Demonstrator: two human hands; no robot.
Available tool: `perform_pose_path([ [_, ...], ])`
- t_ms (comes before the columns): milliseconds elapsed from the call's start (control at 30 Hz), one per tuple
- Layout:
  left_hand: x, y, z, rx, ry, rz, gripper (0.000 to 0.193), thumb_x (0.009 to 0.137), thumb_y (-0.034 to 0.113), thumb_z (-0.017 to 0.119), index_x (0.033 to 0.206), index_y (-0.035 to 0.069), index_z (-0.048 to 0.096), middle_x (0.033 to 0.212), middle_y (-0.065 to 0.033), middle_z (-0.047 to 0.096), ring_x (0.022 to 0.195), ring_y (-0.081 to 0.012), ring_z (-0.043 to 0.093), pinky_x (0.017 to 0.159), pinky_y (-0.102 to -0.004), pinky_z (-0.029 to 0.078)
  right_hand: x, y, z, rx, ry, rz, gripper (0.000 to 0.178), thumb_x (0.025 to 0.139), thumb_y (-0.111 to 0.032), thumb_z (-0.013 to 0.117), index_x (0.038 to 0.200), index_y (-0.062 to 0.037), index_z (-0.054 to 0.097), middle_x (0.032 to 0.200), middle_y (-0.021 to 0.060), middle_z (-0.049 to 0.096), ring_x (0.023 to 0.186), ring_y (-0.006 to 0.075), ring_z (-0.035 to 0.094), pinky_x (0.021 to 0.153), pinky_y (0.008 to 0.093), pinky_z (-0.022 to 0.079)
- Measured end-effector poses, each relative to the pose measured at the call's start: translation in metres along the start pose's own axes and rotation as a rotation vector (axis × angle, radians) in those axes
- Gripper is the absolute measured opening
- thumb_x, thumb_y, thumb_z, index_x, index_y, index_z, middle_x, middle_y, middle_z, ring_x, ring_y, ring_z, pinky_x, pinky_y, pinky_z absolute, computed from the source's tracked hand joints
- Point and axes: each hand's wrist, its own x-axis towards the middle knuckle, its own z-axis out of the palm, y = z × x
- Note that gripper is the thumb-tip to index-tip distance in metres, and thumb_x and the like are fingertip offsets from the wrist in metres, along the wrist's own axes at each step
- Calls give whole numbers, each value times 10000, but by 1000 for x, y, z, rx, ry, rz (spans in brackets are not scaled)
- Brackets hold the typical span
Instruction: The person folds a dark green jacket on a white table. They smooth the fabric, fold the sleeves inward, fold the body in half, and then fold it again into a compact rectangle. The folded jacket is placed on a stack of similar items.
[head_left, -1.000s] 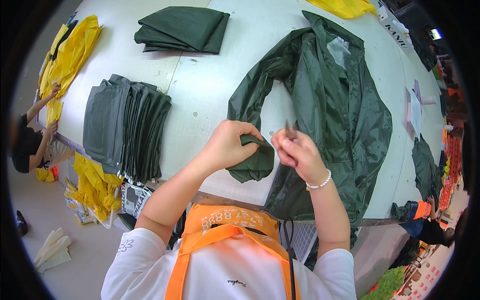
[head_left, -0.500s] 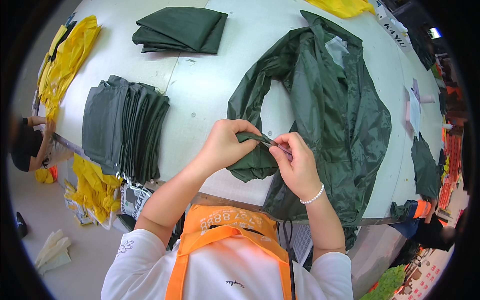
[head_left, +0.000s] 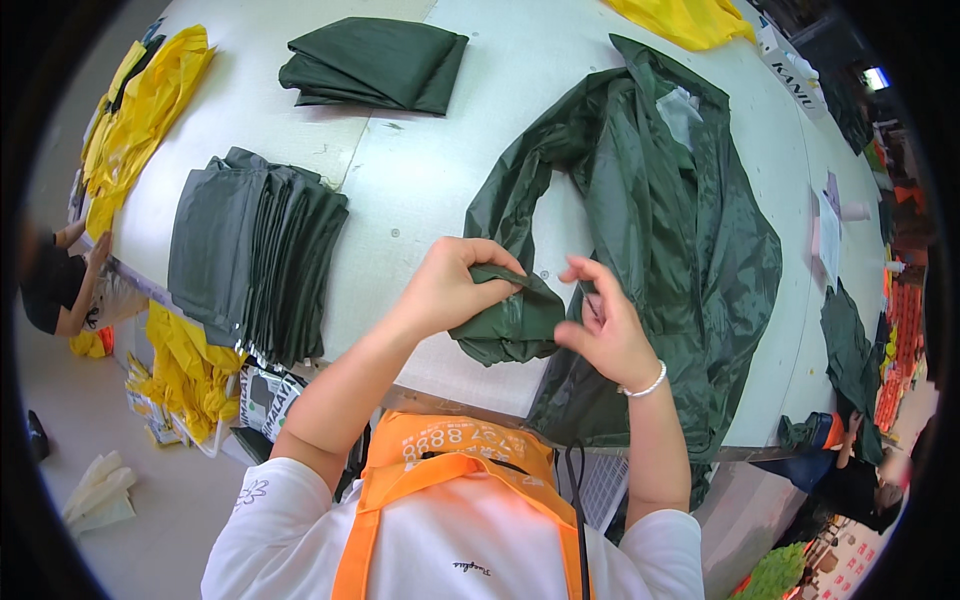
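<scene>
A dark green raincoat (head_left: 648, 225) lies spread on the table in front of me, its left sleeve bent round toward me. My left hand (head_left: 448, 288) pinches the edge of the sleeve's cuff (head_left: 518, 318) between thumb and fingers, lifting it a little. Just right of the cuff is my right hand (head_left: 612, 335), thumb and forefinger apart and its other fingers curled. Small thread snips (head_left: 592, 307) are tucked in those curled fingers, mostly hidden.
A stack of folded dark green garments (head_left: 255, 255) stands at the left, with another folded green piece (head_left: 375, 65) behind it. Yellow garments (head_left: 150, 110) lie at the far left, by another person's arm (head_left: 88, 275). A white box (head_left: 790, 70) is at the back right.
My right hand has drawn back to the right from the cuff edge, its thumb and forefinger spreading. The snips have left the cuff. My left hand keeps its pinch, and the cuff hangs more unfolded.
</scene>
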Motion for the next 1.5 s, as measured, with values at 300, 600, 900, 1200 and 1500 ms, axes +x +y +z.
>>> perform_pose_path([
  [300,-6,17,14,-540,-12,96,284,720,-44,674,993,7,618,910,-38,643,834,-87,596,747,-232,492,34,27,23,-398,436,-450,210,655,113,590,671,-32,439,584,-1,416,526,76,371,501,220,320],
  [600,-5,-30,7,366,554,329,208,679,34,694,846,28,570,741,-174,607,645,-253,608,600,-325,474,31,4,38,195,282,-28,179,770,-32,690,913,16,593,836,3,553,645,18,418,545,187,362],
  [900,-26,6,17,-271,258,122,216,773,107,695,921,-39,635,737,-15,632,681,-63,553,614,-235,477,35,-8,40,-337,623,-465,222,678,-9,676,655,-7,454,586,53,380,514,122,351,472,268,298],
  [1200,-8,-31,-24,303,694,285,179,663,-84,594,678,18,447,615,-83,539,599,-127,530,565,-298,429,-11,-6,65,-461,621,-718,247,566,162,549,689,-40,480,1039,128,567,583,136,464,494,235,381],
  [1500,-45,-19,-17,345,660,643,275,549,-73,659,665,14,425,630,-76,476,579,-214,462,586,-281,392,-51,-5,40,-380,678,-533,262,659,173,526,771,-39,631,1104,60,512,575,40,382,508,188,309],
])
